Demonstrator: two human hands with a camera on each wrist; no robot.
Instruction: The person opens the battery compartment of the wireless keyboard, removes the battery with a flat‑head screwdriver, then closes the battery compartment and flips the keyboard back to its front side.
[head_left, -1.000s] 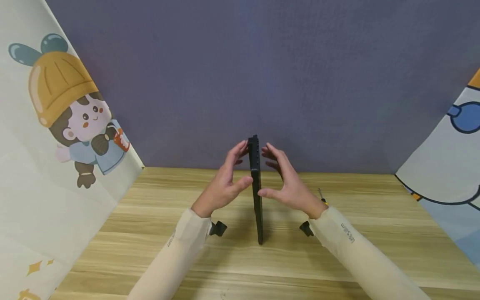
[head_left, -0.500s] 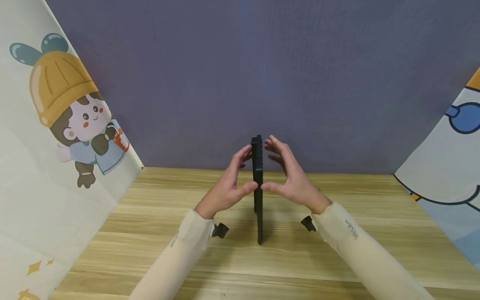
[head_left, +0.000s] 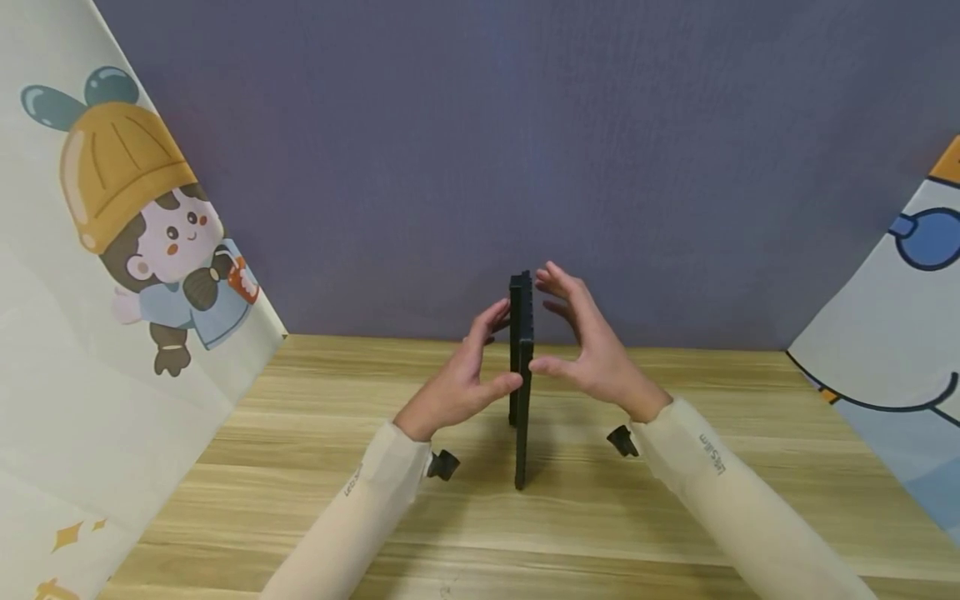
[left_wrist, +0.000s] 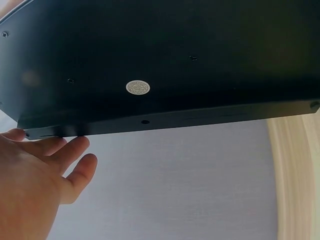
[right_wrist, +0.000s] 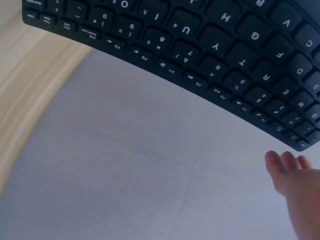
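A thin black keyboard (head_left: 523,400) stands upright on its edge on the table, turned narrow side to me between my two hands. Its flat underside (left_wrist: 165,60), with a round pale sticker and several screws, faces left. On the right face are the keys (right_wrist: 215,70). My left hand (head_left: 457,387) has its thumb and fingertips at the underside; in the left wrist view its loosely spread fingers lie along the lower ledge. My right hand (head_left: 600,362) arches beside the key side, thumb tip right at the edge and the other fingers slightly apart from the keys.
The wood-grain table (head_left: 300,467) meets a grey-purple fabric panel (head_left: 487,150) at the back. Cartoon-printed white panels rise at left (head_left: 45,333) and right (head_left: 862,350). Small black wrist cameras, left (head_left: 442,465) and right (head_left: 622,442), hang below the sleeves.
The keyboard's near top part has tilted slightly to the right while its lower end stays put. Both hands have shifted right with it. A screwdriver behind the right wrist is now hidden.
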